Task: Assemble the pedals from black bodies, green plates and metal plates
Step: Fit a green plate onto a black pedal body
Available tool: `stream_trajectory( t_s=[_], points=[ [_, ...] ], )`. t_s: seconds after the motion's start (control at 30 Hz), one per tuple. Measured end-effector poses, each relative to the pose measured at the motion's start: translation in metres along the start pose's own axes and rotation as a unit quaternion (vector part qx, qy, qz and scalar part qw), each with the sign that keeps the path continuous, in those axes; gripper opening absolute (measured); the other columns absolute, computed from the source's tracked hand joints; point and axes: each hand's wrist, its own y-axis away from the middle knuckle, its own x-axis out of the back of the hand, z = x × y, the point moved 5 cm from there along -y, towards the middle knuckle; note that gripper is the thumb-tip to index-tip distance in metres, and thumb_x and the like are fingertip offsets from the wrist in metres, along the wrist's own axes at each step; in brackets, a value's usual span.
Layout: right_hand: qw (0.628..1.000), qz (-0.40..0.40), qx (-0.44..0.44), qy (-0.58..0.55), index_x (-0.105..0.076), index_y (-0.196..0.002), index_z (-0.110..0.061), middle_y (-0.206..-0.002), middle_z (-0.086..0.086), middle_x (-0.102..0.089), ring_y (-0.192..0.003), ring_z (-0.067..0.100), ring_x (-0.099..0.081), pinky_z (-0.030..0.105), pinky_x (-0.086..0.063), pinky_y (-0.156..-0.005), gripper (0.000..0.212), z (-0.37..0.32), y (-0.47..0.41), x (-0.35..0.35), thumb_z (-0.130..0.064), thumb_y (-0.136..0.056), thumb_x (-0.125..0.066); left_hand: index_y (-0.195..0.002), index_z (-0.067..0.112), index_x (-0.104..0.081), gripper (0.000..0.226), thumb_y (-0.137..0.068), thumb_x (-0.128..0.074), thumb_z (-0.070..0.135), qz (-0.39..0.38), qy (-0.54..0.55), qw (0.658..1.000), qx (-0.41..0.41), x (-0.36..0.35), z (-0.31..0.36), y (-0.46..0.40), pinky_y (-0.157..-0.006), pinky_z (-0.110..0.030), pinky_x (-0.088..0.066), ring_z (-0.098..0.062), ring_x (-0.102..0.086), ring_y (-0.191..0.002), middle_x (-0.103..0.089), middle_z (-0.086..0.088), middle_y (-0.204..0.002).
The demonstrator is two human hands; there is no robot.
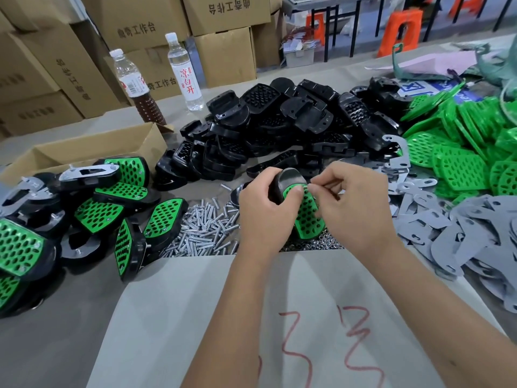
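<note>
My left hand point(263, 211) grips a black pedal body point(291, 177) with a perforated green plate point(307, 217) laid on it, thumb pressing the plate's top. My right hand point(355, 203) pinches something small at the plate's upper right corner; what it is stays hidden by the fingers. Behind lies a heap of black bodies point(279, 130). Loose green plates point(464, 152) pile at the right, grey metal plates point(470, 228) in front of them. Assembled pedals point(112, 208) lie at the left.
Silver screws point(207, 228) and small nuts point(316, 243) lie spread under my hands. A flat cardboard sheet point(251, 317) with red marks covers the near table. An open carton point(92, 147) and two bottles point(184, 71) stand at the back left, stacked boxes behind.
</note>
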Motion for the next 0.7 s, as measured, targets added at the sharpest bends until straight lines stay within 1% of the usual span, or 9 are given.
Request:
stream_trajectory(
  t_s=[0.13, 0.17, 0.27, 0.37, 0.43, 0.5, 0.57, 0.63, 0.7],
  points=[
    [0.990, -0.003, 0.073, 0.118, -0.065, -0.074, -0.009, -0.070, 0.002, -0.062, -0.067, 0.027, -0.060, 0.047, -0.053, -0.066, 0.017, -0.013, -0.003, 0.000, 0.005, -0.081, -0.070, -0.093, 0.014, -0.068, 0.011, -0.084, -0.071, 0.009, 0.004, -0.055, 0.997, -0.051, -0.005, 0.008, 0.001, -0.068, -0.022, -0.048, -0.014, -0.062, -0.079, -0.069, 0.005, -0.079],
    [0.989, 0.003, 0.073, 0.126, -0.064, -0.074, -0.009, -0.070, 0.002, -0.062, -0.068, 0.028, -0.060, 0.047, -0.052, -0.066, 0.017, -0.014, -0.002, -0.001, 0.006, -0.081, -0.070, -0.092, 0.014, -0.068, 0.011, -0.084, -0.071, 0.009, 0.015, -0.062, 0.996, -0.055, -0.005, 0.008, 0.001, -0.067, -0.019, -0.046, -0.013, -0.062, -0.078, -0.068, 0.006, -0.078],
    [0.996, -0.005, 0.047, 0.078, -0.067, -0.074, -0.009, -0.069, -0.003, -0.065, -0.068, 0.020, -0.062, 0.044, -0.054, -0.068, 0.017, -0.010, -0.005, 0.001, 0.005, -0.083, -0.072, -0.088, 0.013, -0.067, 0.008, -0.084, -0.071, 0.007, 0.040, -0.049, 0.997, -0.044, -0.005, 0.005, 0.003, -0.064, -0.014, -0.042, -0.011, -0.060, -0.074, -0.066, 0.006, -0.075],
    [0.993, -0.022, 0.075, 0.083, -0.066, -0.073, -0.009, -0.069, -0.001, -0.063, -0.066, 0.018, -0.060, 0.043, -0.053, -0.065, 0.019, -0.010, -0.005, -0.001, 0.007, -0.083, -0.071, -0.090, 0.012, -0.068, 0.007, -0.086, -0.071, 0.007, 0.035, -0.037, 0.998, -0.030, -0.004, 0.003, 0.002, -0.066, -0.018, -0.046, -0.013, -0.061, -0.075, -0.068, 0.004, -0.076],
    [1.000, -0.012, -0.001, 0.010, -0.067, -0.072, -0.014, -0.067, -0.004, -0.065, -0.063, 0.014, -0.065, 0.037, -0.058, -0.065, 0.024, 0.002, -0.006, 0.000, 0.004, -0.085, -0.074, -0.090, 0.012, -0.068, 0.007, -0.086, -0.071, 0.008, 0.038, -0.040, 0.998, -0.035, -0.005, 0.004, 0.003, -0.067, -0.021, -0.047, -0.014, -0.061, -0.075, -0.068, 0.004, -0.076],
    [0.995, 0.003, -0.082, -0.053, -0.067, -0.071, -0.017, -0.066, -0.004, -0.067, -0.064, 0.019, -0.069, 0.042, -0.061, -0.067, 0.025, 0.013, -0.004, 0.000, 0.001, -0.087, -0.075, -0.090, 0.012, -0.066, 0.005, -0.086, -0.070, 0.011, 0.040, -0.056, 0.996, -0.051, -0.007, 0.007, 0.004, -0.067, -0.026, -0.048, -0.015, -0.060, -0.073, -0.066, 0.004, -0.075],
    [1.000, 0.010, -0.018, 0.014, -0.065, -0.073, -0.012, -0.068, -0.002, -0.065, -0.065, 0.021, -0.064, 0.044, -0.056, -0.066, 0.021, 0.005, -0.005, 0.000, 0.003, -0.085, -0.072, -0.091, 0.011, -0.066, 0.006, -0.086, -0.069, 0.012, 0.043, -0.070, 0.995, -0.064, -0.009, 0.009, 0.003, -0.069, -0.031, -0.048, -0.017, -0.060, -0.074, -0.066, 0.003, -0.076],
    [0.988, -0.006, 0.088, 0.128, -0.060, -0.075, -0.008, -0.073, 0.003, -0.060, -0.067, 0.028, -0.056, 0.043, -0.047, -0.063, 0.018, -0.012, -0.002, -0.007, 0.007, -0.082, -0.067, -0.094, 0.010, -0.067, 0.009, -0.086, -0.071, 0.009, 0.047, -0.071, 0.994, -0.062, -0.009, 0.007, 0.003, -0.071, -0.028, -0.048, -0.016, -0.061, -0.077, -0.068, 0.003, -0.079],
    [0.990, -0.014, 0.088, 0.112, -0.062, -0.077, -0.009, -0.074, 0.001, -0.061, -0.068, 0.025, -0.059, 0.040, -0.048, -0.064, 0.018, -0.008, -0.002, -0.008, 0.007, -0.083, -0.068, -0.094, 0.012, -0.067, 0.010, -0.086, -0.072, 0.007, 0.050, -0.060, 0.996, -0.047, -0.007, 0.005, 0.004, -0.069, -0.020, -0.046, -0.012, -0.060, -0.079, -0.068, 0.006, -0.079]
  ],
)
